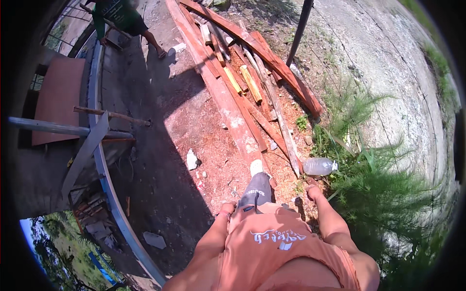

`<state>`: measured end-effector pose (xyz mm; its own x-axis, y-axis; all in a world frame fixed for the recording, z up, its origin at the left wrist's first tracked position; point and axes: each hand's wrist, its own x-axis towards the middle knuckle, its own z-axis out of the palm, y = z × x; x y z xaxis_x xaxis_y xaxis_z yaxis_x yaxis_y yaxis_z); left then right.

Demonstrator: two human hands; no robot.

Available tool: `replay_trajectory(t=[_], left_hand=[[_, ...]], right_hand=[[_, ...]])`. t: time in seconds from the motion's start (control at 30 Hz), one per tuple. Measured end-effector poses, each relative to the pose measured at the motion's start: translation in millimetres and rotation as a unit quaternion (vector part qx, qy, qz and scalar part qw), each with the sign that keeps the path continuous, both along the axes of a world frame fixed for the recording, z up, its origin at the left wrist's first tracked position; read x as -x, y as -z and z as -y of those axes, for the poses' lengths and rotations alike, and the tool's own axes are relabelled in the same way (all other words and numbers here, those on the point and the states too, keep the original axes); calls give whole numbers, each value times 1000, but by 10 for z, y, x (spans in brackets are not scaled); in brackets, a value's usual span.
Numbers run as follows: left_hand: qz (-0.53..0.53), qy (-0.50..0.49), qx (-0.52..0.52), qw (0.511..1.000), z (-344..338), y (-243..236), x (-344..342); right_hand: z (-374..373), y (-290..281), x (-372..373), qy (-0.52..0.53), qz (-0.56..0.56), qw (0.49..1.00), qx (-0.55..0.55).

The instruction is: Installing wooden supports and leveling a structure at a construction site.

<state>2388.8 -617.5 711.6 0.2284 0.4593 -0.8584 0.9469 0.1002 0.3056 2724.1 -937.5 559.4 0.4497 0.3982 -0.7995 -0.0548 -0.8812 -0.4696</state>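
My left hand (227, 208) hangs low beside my grey trouser leg (256, 191), close to the edge of my orange sleeveless shirt. Its fingers are too small and foreshortened to read. On the other side, my right hand (312, 186) is lowered just short of a clear plastic bottle (319, 166). The bottle lies on its side by the grass, its neck pointing right. Whether the right fingers are curled or hold anything does not show clearly. A long reddish plank (233, 116) runs away from my white shoe (256, 168).
Loose boards and sticks (250, 82) lie piled ahead. Feathery green plants (374, 194) grow at the right, near a dark post (299, 34). A person in a green shirt (116, 17) stands far left. A metal pipe (48, 127) and a curved rail (102, 169) cross the left.
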Motion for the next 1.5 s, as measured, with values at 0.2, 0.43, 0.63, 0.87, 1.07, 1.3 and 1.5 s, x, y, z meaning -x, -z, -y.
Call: replay_trajectory(t=[0.2,0.43,0.63,0.87,1.07,1.3,1.5], left_hand=[[100,-314,134,934,-826,-211,-344],[86,-343,118,928,-1565,-426,-638],[-11,-298,123,946,-1845,-784,-955],[-40,-222,-41,973,-2544,-801,-1428],[103,-119,-239,958,-3638,-946,-2598],[223,-147,-22,963,-4417,263,-4341],[175,-84,54,979,-4373,736,-4431]], right_hand=[[-1863,-2246,-332,98,-2,995,1],[-2425,-2284,-827,119,-36,991,-47],[-2211,-1185,-1305,-358,84,919,144],[-3464,-640,-2109,-419,136,896,60],[-6087,-1213,-2569,-378,77,922,29],[-7811,25,-3162,-180,-4,983,21],[-9123,1108,-3027,-330,94,939,-23]])
